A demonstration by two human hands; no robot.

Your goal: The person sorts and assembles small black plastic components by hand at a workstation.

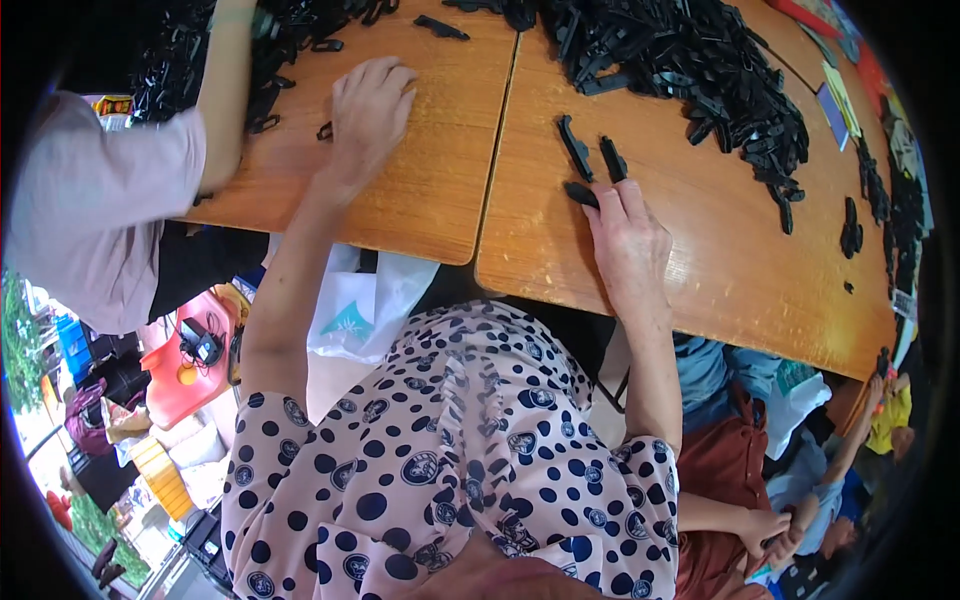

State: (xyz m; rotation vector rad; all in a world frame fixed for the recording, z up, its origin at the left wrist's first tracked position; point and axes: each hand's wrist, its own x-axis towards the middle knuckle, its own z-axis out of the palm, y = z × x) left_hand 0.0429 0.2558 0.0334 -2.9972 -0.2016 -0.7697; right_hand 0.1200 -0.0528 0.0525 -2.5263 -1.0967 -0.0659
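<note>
My right hand (632,245) pinches a small black plastic piece (580,194) at the thumb and fingertips, above the right tabletop. A second black piece (613,158) meets the tips of its fingers; whether it is gripped too is unclear. Just beyond lies a longer, narrow black piece (574,147). On the left tabletop, my left hand (370,115) has its back up and its fingers curled. What is under those fingers is hidden. The end of a small black piece (325,131) shows beside that hand's outer edge.
A big heap of black plastic pieces (660,70) covers the far right tabletop (720,260). More pieces (175,70) are piled far left, beside another person's arm (226,100). A seam (497,130) divides the tables. A white plastic bag (365,310) hangs below the left edge. Other people sit right.
</note>
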